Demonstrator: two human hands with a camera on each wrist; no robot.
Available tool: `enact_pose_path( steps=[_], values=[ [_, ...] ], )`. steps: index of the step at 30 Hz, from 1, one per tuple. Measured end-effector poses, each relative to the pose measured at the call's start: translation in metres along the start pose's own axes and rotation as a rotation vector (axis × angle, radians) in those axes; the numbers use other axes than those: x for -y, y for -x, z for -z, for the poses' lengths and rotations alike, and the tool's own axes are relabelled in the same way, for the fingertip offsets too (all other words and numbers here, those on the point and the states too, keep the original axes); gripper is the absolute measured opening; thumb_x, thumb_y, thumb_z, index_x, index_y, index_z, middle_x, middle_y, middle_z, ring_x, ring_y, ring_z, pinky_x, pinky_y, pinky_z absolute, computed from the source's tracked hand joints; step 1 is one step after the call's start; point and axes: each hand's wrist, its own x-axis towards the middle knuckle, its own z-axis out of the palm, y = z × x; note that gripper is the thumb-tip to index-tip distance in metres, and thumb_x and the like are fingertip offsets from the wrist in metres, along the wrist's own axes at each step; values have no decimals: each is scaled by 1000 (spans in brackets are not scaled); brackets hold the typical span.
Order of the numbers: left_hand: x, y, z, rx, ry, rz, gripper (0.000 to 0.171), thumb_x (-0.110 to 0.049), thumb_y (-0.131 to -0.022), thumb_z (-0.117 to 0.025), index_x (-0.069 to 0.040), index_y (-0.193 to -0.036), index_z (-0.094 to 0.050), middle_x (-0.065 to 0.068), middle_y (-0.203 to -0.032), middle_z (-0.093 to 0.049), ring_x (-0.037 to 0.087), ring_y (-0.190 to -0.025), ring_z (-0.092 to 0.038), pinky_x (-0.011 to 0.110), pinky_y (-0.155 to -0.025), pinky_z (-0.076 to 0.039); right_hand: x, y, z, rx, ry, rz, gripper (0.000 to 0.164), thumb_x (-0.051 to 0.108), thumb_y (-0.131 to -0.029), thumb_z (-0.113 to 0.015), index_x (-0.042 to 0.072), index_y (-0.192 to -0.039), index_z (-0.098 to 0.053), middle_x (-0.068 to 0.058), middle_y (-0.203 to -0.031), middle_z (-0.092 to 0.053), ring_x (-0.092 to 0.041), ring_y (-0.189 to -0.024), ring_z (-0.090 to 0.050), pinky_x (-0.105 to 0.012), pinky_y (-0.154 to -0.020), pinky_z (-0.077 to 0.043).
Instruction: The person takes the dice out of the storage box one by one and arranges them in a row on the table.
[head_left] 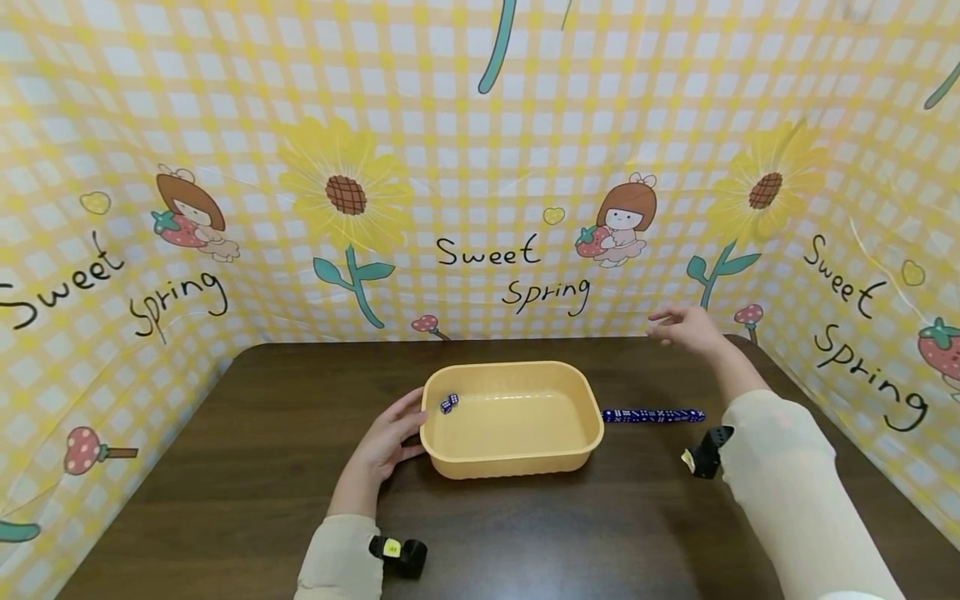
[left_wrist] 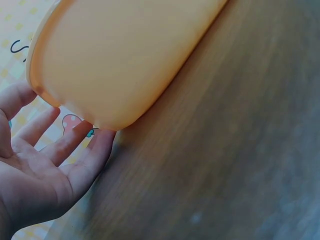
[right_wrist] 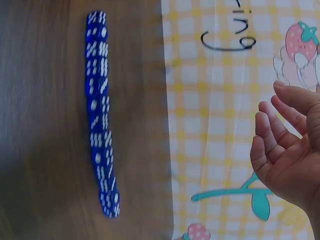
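A yellow plastic basin (head_left: 510, 465) stands on the table, with a couple of dark blue dice (head_left: 449, 403) inside near its left end. My left hand (head_left: 390, 435) is at that end, fingertips touching the outside wall and rim. The left wrist view shows its fingers (left_wrist: 65, 145) spread and only slightly bent against the basin (left_wrist: 125, 55). To the right of the basin runs a row of blue dice (head_left: 654, 416) with white pips, lined up two wide (right_wrist: 100, 110). Beyond this row my right hand (head_left: 686, 329) hovers near the table's back edge, fingers loosely bent, holding nothing.
The dark brown wooden table (head_left: 225, 467) is bordered at the back and sides by a yellow-checked cloth (head_left: 480, 167) with printed flowers and lettering. Each sleeve carries a black wrist camera (head_left: 705, 452). The right end of the basin stands right at the dice row.
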Motion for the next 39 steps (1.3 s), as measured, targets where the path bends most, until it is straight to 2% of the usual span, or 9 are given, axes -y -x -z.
enact_pose_path(
  steps=[12, 18, 28, 34, 36, 39],
  values=[
    [-1, -1, 2, 4, 9, -3, 50, -11, -83, -55, -15, -130, -38, 14, -127, -40, 32, -106, -44, 45, -73, -42, 28, -25, -45, 38, -140, -1, 37, 9, -81, -58, -10, -111, -49, -25, -96, -55, -11, -62, -54, -26, -60, -44],
    [-3, 0, 2, 14, 4, 7, 49, -11, -85, -53, -16, -131, -37, 14, -129, -38, 32, -109, -42, 45, -74, -42, 44, -34, -72, 81, -174, 27, 35, 9, -82, -56, -8, -112, -50, -26, -99, -55, -16, -64, -53, -26, -60, -42],
    [-4, 1, 1, 5, 11, 7, 49, -10, -85, -53, -16, -131, -37, 14, -129, -38, 32, -108, -43, 44, -73, -42, 69, -42, -116, 106, -256, 58, 31, 7, -80, -59, -5, -108, -55, -15, -88, -59, -18, -62, -54, -26, -59, -42],
    [-3, 1, 0, 4, 9, 3, 49, -9, -84, -53, -14, -131, -37, 16, -128, -39, 32, -105, -44, 45, -73, -42, 77, -41, -138, 128, -342, 20, 29, 7, -79, -61, -4, -106, -55, -8, -82, -58, -27, -69, -55, -40, -68, -43],
    [-3, 0, 0, 3, 9, 4, 49, -9, -84, -53, -14, -130, -38, 16, -128, -39, 32, -105, -44, 45, -73, -42, 79, -41, -145, 144, -371, 4, 29, 7, -79, -61, -3, -106, -55, -7, -82, -57, -23, -68, -54, -44, -71, -42],
    [-3, 0, 0, 3, 13, 4, 48, -8, -85, -52, -14, -130, -38, 15, -128, -39, 33, -106, -44, 45, -73, -42, 82, -40, -154, 165, -396, -12, 30, 7, -79, -62, -3, -107, -55, -6, -81, -57, -18, -64, -54, -42, -71, -42]
  ],
)
